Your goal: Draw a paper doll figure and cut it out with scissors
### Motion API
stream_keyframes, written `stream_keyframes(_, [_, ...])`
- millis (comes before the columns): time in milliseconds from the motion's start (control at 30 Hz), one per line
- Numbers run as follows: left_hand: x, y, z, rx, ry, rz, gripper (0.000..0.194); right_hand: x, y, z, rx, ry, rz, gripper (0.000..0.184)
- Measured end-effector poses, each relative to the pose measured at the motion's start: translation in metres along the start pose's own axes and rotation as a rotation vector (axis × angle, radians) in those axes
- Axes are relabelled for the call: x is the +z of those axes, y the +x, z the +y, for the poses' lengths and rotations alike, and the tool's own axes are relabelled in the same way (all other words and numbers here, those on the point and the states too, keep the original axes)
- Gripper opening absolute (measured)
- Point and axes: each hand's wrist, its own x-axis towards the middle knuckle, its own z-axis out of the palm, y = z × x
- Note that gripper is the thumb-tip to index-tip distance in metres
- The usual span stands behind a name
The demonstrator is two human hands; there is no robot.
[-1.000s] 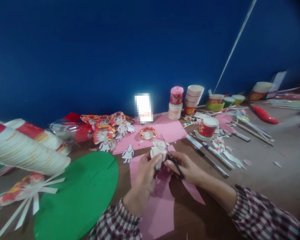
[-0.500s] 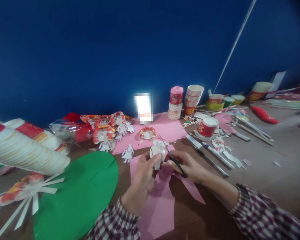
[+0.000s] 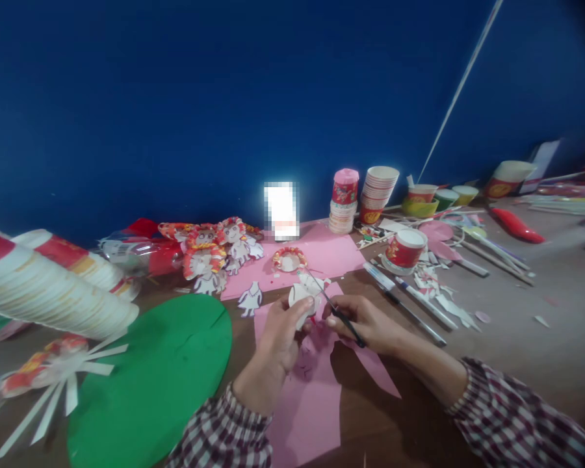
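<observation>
My left hand point(image 3: 277, 338) pinches a small white paper piece point(image 3: 299, 300) between thumb and fingers; part of it lies behind the thumb. Black-handled scissors point(image 3: 342, 317) are gripped in my right hand point(image 3: 365, 325), their blades pointing up and left along the piece's right edge. Both hands are above a pink paper sheet point(image 3: 305, 416). Just left of them lies a white paper figure cutout point(image 3: 250, 299) with a dark outline. Beyond the hands, a red-and-yellow ring point(image 3: 288, 260) rests on another pink sheet point(image 3: 331, 250).
A green paper disc point(image 3: 156, 383) and leaning stacked paper cups point(image 3: 58, 292) are at left. Decorated paper dolls point(image 3: 209, 250) lie at the back. Rightward are pens point(image 3: 409, 305), a red cup point(image 3: 405, 250), more stacked cups point(image 3: 377, 192), paper scraps point(image 3: 451, 302) and a red object point(image 3: 517, 224).
The white paper piece has shifted slightly left and tilted in my left hand. The scissors have swung a little, their tips now lower and further left.
</observation>
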Motion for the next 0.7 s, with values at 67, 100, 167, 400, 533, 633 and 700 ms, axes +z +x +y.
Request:
stream_keyframes(67, [-0.0007,0.001,0.0008,0.014,0.012,0.004,0.025,-0.0009,-0.0003,0.0004,-0.006,-0.03,-0.02,0.032])
stream_keyframes(100, [-0.0012,0.0016,0.0013,0.023,0.021,0.001,0.026,-0.0013,-0.0005,0.0006,-0.009,-0.038,-0.027,0.032])
stream_keyframes(167, [-0.0026,0.0029,0.0022,0.039,0.049,-0.01,0.026,-0.002,-0.0007,0.0006,-0.009,-0.047,-0.041,0.032])
stream_keyframes(400, [-0.0076,0.0069,0.0023,0.052,0.145,-0.02,0.021,-0.0031,-0.0007,0.0012,-0.007,-0.092,-0.063,0.033])
stream_keyframes(533, [-0.0082,0.0066,0.0043,0.051,0.129,-0.047,0.019,-0.0036,-0.0006,0.0015,-0.006,-0.13,-0.069,0.034])
stream_keyframes(633, [-0.0083,0.0065,0.0063,0.043,0.097,-0.055,0.02,-0.0041,-0.0006,0.0016,-0.006,-0.154,-0.079,0.035])
stream_keyframes(700, [-0.0085,0.007,0.0073,0.04,0.085,-0.061,0.02,-0.0042,-0.0008,0.0019,-0.001,-0.154,-0.087,0.036])
